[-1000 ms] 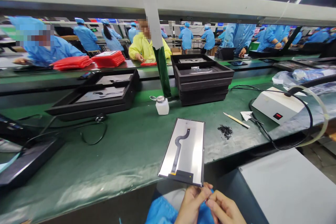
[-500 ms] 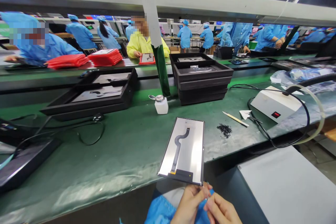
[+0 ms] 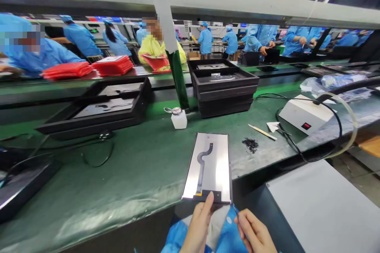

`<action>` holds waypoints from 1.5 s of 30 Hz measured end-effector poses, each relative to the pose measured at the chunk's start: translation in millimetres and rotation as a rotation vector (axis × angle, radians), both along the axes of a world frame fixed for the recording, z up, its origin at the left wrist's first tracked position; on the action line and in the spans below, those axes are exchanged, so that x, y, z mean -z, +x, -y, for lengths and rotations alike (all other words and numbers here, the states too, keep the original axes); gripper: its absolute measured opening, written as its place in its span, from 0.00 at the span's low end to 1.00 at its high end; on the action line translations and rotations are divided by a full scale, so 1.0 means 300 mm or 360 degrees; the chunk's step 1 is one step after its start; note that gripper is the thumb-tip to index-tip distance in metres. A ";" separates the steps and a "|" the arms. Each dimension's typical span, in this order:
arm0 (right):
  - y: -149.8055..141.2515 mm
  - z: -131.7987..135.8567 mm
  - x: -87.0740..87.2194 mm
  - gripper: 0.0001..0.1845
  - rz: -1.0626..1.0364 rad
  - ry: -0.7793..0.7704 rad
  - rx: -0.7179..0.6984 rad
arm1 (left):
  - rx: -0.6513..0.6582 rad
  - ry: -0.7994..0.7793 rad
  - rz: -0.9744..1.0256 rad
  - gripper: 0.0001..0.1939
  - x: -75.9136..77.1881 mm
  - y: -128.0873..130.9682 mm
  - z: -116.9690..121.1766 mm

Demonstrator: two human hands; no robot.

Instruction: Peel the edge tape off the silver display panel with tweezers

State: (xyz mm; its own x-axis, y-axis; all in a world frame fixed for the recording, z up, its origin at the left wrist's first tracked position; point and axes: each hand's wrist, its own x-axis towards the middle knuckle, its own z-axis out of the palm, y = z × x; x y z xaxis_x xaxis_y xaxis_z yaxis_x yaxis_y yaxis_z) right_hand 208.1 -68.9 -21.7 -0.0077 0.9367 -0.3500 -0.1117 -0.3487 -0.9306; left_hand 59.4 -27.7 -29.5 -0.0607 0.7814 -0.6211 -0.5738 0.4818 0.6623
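My left hand (image 3: 198,221) grips a tablet display panel (image 3: 218,166) by its near edge, the thumb lying over the black strip there. The panel's silver back faces up, and a curved dark flex cable (image 3: 201,168) runs along it. The panel's far part is over the bench, its near end beyond the bench's front edge. In my right hand (image 3: 252,229) is a thin dark tool (image 3: 236,210), probably tweezers, pinched between the fingers. Its tip is at the panel's near right corner; whether it touches cannot be seen.
On the green bench (image 3: 142,166) are a white pump bottle (image 3: 179,119), black trays with panels (image 3: 225,91), another tray pair (image 3: 97,118), black scraps (image 3: 251,145), a craft knife (image 3: 263,131) and a white box with hose (image 3: 307,114). Co-workers sit opposite.
My left hand has shifted left along the near edge, its thumb now on the panel's black strip. My hands have moved apart, and the thin tool now shows at the corner.
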 end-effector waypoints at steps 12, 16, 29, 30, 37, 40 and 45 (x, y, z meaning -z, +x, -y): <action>0.009 -0.001 0.008 0.29 -0.0200 0.0018 0.0210 | 0.0380 0.0266 0.0144 0.29 -0.064 0.067 -0.008; 0.000 -0.007 0.011 0.30 -0.0271 -0.0021 0.0283 | 0.0436 0.0294 0.0094 0.32 -0.068 0.072 -0.008; -0.023 -0.018 0.000 0.29 -0.0477 -0.0066 0.0325 | 0.1062 0.1889 -0.1358 0.14 -0.036 -0.095 0.010; -0.022 -0.018 -0.001 0.29 -0.0456 -0.0052 0.0345 | 0.0860 0.2231 -0.1658 0.11 -0.035 -0.135 0.005; -0.023 -0.020 0.025 0.33 -0.0347 -0.0058 0.0365 | 0.0792 0.2491 -0.3097 0.24 -0.095 -0.265 -0.126; -0.030 -0.022 0.037 0.33 -0.0287 0.0038 0.0391 | 0.0932 0.2638 -0.3076 0.29 -0.092 -0.251 -0.147; -0.036 -0.029 0.023 0.29 -0.0275 0.0107 0.0485 | 0.0831 0.2672 -0.2982 0.28 -0.071 -0.221 -0.131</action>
State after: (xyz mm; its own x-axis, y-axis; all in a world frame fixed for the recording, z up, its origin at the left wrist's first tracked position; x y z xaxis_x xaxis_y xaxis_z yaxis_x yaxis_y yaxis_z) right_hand 197.4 -60.0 -28.5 0.2216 0.9260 -0.3057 -0.3591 -0.2140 -0.9085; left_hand -7.0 11.7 -8.2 0.6813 0.4504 0.5770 0.6066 -0.7886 -0.1007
